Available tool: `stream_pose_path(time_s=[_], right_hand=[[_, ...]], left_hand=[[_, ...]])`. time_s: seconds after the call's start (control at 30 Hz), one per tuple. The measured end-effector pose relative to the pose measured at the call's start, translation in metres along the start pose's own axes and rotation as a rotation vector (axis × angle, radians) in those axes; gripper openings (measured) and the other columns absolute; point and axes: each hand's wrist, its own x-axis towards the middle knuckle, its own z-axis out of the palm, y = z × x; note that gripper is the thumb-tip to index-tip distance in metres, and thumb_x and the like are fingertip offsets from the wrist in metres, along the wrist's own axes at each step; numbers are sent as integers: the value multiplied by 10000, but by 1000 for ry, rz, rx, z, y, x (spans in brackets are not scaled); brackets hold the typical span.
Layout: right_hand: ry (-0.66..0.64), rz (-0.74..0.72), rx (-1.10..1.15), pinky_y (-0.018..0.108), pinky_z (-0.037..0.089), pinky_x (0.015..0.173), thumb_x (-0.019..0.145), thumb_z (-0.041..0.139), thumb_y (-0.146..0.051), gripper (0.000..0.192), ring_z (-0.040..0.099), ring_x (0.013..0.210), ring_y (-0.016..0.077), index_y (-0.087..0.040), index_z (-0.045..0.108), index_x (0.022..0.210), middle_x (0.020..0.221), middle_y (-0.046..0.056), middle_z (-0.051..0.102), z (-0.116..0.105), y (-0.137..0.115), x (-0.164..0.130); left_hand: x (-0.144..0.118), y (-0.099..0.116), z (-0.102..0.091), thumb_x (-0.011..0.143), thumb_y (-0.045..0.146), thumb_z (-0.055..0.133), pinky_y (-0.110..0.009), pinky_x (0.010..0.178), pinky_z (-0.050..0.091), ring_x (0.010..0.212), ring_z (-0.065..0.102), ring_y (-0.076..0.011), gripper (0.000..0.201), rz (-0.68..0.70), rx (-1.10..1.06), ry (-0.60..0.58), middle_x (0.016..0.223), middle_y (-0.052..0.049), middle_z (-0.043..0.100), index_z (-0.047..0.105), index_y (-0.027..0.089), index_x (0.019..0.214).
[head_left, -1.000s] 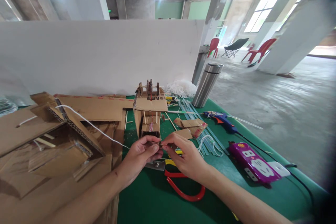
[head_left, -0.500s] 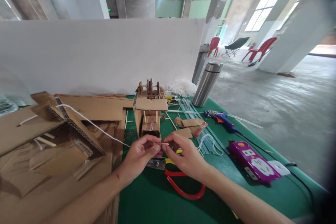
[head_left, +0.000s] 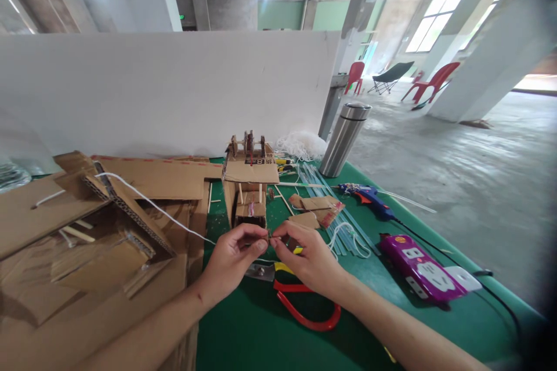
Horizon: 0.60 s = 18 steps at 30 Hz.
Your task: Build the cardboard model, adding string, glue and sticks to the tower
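My left hand (head_left: 235,255) and my right hand (head_left: 307,252) meet fingertip to fingertip over the green table, each closed in a pinch. Between them is a short wooden stick (head_left: 269,237), mostly hidden by the fingers. Just beyond the hands stands a cardboard model (head_left: 251,173) with wooden posts and small discs on an axle at its top. Beneath the right hand lie scissors (head_left: 308,320) with red and yellow handles, blades partly covered by the hands. A white cord (head_left: 152,204) runs from the cardboard at left to behind my left hand.
Cardboard sheets and a cardboard structure (head_left: 134,214) cover the left side. To the right are clear glue sticks (head_left: 348,237), cardboard scraps (head_left: 319,208), a blue glue gun (head_left: 369,197) with its cable, and a purple power strip (head_left: 424,269). A steel flask (head_left: 346,139) stands near the white panel (head_left: 174,87).
The fingertips have shifted slightly, and the stick's pale end that showed over my right fingers is now hidden. The rest stays as it was.
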Motion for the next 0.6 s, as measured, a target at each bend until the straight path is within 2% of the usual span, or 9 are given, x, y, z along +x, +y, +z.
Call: stream_pose_path(time_s=[0.13, 0.27, 0.4, 0.6], right_hand=[[-71, 185, 218, 233, 368, 488, 896, 546, -353, 203, 449, 528, 109, -198, 564, 766, 605, -41, 501, 3, 5, 1], [-134, 307, 371, 239, 421, 482, 878, 564, -427, 255, 482, 528, 117, -200, 542, 766, 611, -38, 509, 3, 7, 3], [-152, 279, 348, 232, 429, 487, 869, 589, -406, 238, 488, 533, 110, -196, 554, 764, 628, -35, 522, 2, 8, 3], [-145, 278, 377, 223, 423, 468, 865, 615, -402, 233, 480, 515, 107, -202, 550, 764, 598, -46, 509, 5, 9, 1]], left_hand=[[-3, 2, 0, 805, 319, 736, -307, 854, 555, 914, 694, -182, 190, 33, 64, 5, 976, -38, 727, 678, 202, 943], [-5, 1, 0, 813, 250, 711, -297, 900, 532, 965, 676, -175, 174, 111, 140, 2, 1014, -27, 707, 654, 216, 974], [-6, 1, 1, 859, 243, 660, -272, 850, 532, 896, 670, -156, 68, 158, 233, 5, 923, -10, 693, 630, 214, 913], [-7, 1, 4, 886, 260, 629, -267, 805, 523, 856, 647, -153, 71, 198, 261, 44, 893, -4, 645, 580, 213, 907]])
